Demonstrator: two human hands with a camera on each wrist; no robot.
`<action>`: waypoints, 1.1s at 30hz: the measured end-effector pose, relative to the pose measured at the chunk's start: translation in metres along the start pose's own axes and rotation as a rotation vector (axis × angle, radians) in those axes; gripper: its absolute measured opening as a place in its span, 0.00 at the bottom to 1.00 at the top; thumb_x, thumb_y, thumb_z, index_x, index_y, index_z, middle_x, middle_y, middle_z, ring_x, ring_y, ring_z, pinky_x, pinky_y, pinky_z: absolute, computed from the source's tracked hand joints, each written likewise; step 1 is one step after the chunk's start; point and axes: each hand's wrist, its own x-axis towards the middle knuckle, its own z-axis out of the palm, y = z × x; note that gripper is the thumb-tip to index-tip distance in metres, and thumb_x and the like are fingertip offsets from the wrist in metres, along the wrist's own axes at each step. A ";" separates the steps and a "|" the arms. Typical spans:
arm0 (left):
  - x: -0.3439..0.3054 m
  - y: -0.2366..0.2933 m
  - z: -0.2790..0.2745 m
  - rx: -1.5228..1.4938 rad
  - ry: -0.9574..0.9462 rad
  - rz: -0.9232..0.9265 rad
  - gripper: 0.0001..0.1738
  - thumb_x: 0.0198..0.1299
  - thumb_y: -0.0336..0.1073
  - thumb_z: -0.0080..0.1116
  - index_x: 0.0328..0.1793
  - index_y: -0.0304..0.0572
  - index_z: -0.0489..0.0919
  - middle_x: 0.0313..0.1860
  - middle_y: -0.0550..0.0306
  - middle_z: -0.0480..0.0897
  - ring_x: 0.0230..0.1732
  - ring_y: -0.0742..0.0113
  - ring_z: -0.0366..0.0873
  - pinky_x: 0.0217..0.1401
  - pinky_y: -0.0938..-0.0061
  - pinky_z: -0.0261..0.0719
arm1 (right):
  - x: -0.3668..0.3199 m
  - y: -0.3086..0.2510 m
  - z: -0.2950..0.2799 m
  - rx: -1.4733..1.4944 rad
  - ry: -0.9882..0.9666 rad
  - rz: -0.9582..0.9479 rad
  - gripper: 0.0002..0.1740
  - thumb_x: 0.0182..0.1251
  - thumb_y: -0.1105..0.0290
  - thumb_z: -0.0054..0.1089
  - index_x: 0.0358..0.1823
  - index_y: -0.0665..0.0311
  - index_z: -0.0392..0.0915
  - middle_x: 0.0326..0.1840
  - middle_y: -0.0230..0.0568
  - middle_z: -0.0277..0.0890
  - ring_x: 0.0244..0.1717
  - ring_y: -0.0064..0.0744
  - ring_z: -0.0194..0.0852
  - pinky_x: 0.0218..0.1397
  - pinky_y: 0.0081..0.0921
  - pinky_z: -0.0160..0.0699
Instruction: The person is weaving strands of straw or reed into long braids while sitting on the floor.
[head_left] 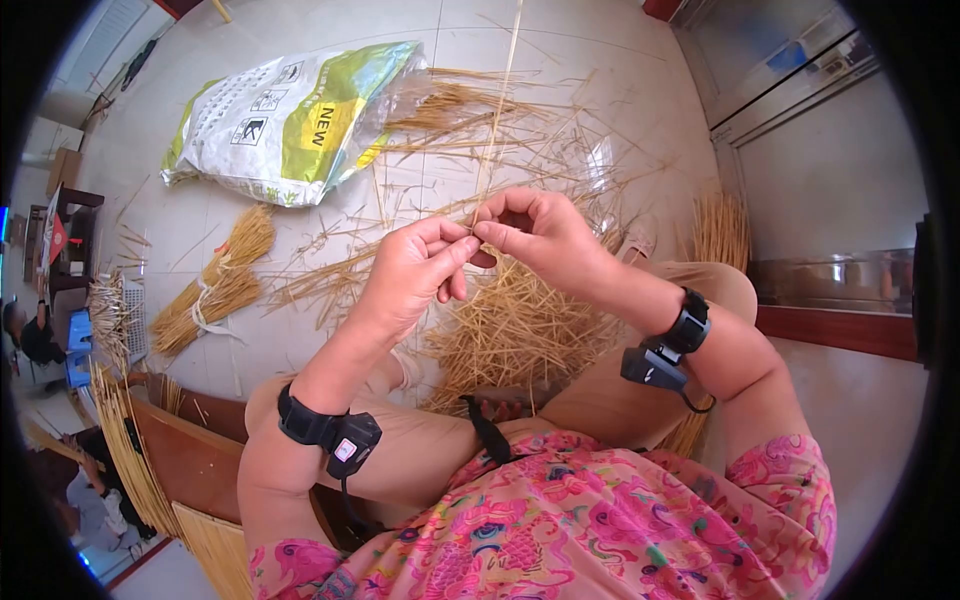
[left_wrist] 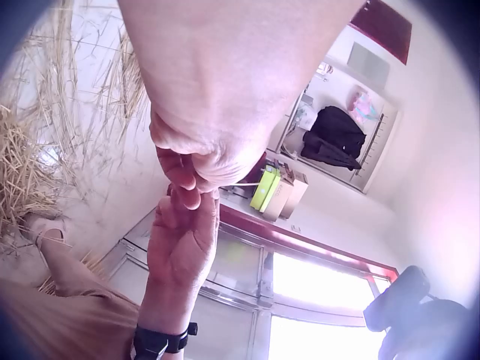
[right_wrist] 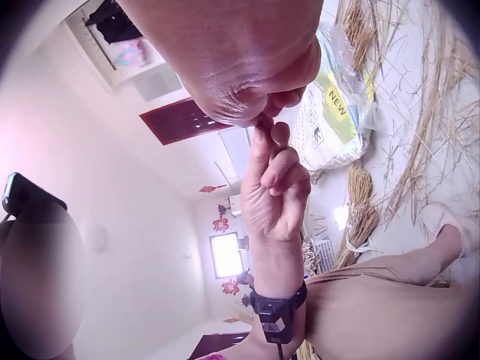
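In the head view my left hand (head_left: 405, 270) and right hand (head_left: 550, 235) meet in front of me, thumbs and fingertips nearly touching. Between them they pinch a thin straw stalk (head_left: 497, 120), whose long pale length runs away toward the far floor. The pinched end is mostly hidden by the fingertips. From the left wrist view, the right hand (left_wrist: 182, 244) shows palm-on beneath the left one, fingers bent toward the meeting point. Seen from the right wrist, the left hand (right_wrist: 277, 187) has its fingers curled beside the thumb. Below both hands lies a heap of loose straw (head_left: 510, 335).
A white and green printed sack (head_left: 270, 125) lies at the far left with straw spilling from its mouth. Tied straw bundles (head_left: 215, 285) rest on the tiles nearby. More straw (head_left: 720, 230) stands by the glass door at right. A wooden bench (head_left: 190, 445) is at lower left.
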 end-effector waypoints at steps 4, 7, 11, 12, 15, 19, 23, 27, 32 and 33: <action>0.000 -0.002 0.003 0.011 0.018 0.000 0.07 0.64 0.34 0.52 0.41 0.37 0.76 0.34 0.52 0.83 0.17 0.84 0.69 0.18 0.90 0.63 | -0.002 -0.001 0.004 0.027 0.009 0.014 0.07 0.63 0.72 0.57 0.35 0.71 0.76 0.29 0.31 0.76 0.31 0.15 0.73 0.34 0.15 0.73; 0.000 -0.004 0.003 0.034 0.024 0.008 0.07 0.65 0.32 0.50 0.41 0.36 0.76 0.34 0.55 0.84 0.18 0.84 0.70 0.18 0.89 0.64 | 0.000 0.003 0.003 0.003 0.024 0.004 0.06 0.62 0.73 0.57 0.34 0.71 0.76 0.29 0.31 0.76 0.31 0.15 0.72 0.34 0.15 0.73; 0.000 -0.006 0.004 0.049 0.020 0.014 0.07 0.65 0.32 0.50 0.40 0.36 0.76 0.34 0.56 0.84 0.18 0.84 0.70 0.18 0.89 0.64 | 0.000 0.005 0.001 -0.016 0.025 0.022 0.06 0.61 0.73 0.57 0.32 0.70 0.77 0.28 0.31 0.76 0.31 0.15 0.72 0.34 0.16 0.72; 0.000 -0.006 0.004 0.043 0.018 0.014 0.07 0.64 0.32 0.50 0.40 0.36 0.76 0.34 0.56 0.84 0.18 0.84 0.70 0.18 0.89 0.64 | 0.000 0.005 0.001 0.002 0.034 0.022 0.06 0.61 0.73 0.57 0.32 0.70 0.77 0.28 0.31 0.76 0.30 0.15 0.72 0.34 0.16 0.72; 0.000 -0.007 0.005 0.057 0.050 0.036 0.08 0.64 0.34 0.52 0.41 0.37 0.77 0.34 0.54 0.83 0.17 0.85 0.67 0.18 0.89 0.62 | -0.001 0.002 0.004 0.032 0.061 0.034 0.06 0.61 0.73 0.56 0.32 0.70 0.77 0.28 0.31 0.76 0.30 0.15 0.72 0.33 0.16 0.72; 0.000 -0.008 0.006 0.102 0.067 0.024 0.07 0.64 0.32 0.52 0.41 0.36 0.77 0.34 0.55 0.83 0.17 0.85 0.67 0.19 0.89 0.63 | -0.003 0.000 0.005 -0.009 0.083 0.047 0.06 0.60 0.74 0.56 0.31 0.71 0.76 0.27 0.32 0.76 0.28 0.15 0.72 0.32 0.16 0.72; 0.000 -0.009 0.007 0.121 0.062 0.035 0.06 0.63 0.30 0.52 0.40 0.34 0.77 0.33 0.55 0.84 0.17 0.83 0.70 0.18 0.88 0.65 | -0.001 0.007 0.004 -0.003 0.075 0.019 0.05 0.58 0.76 0.55 0.29 0.71 0.76 0.25 0.32 0.75 0.27 0.16 0.71 0.30 0.16 0.71; 0.000 -0.008 0.008 0.130 0.055 0.042 0.05 0.63 0.28 0.51 0.40 0.34 0.76 0.32 0.54 0.84 0.17 0.83 0.71 0.18 0.88 0.66 | -0.002 0.005 0.005 0.047 0.073 0.050 0.04 0.55 0.77 0.53 0.28 0.71 0.75 0.24 0.31 0.74 0.26 0.16 0.71 0.29 0.16 0.71; 0.000 -0.009 0.008 0.060 0.019 0.047 0.06 0.64 0.29 0.50 0.40 0.34 0.76 0.34 0.54 0.84 0.17 0.83 0.70 0.17 0.88 0.65 | -0.002 0.006 0.004 0.081 0.062 0.039 0.04 0.55 0.77 0.53 0.27 0.70 0.74 0.24 0.31 0.73 0.25 0.17 0.69 0.29 0.16 0.70; 0.000 -0.009 0.007 0.032 0.008 0.047 0.06 0.64 0.29 0.50 0.41 0.34 0.76 0.34 0.54 0.84 0.17 0.83 0.70 0.17 0.88 0.64 | -0.002 0.005 0.004 0.120 0.052 0.056 0.04 0.55 0.76 0.54 0.28 0.70 0.74 0.24 0.31 0.72 0.25 0.17 0.69 0.29 0.16 0.70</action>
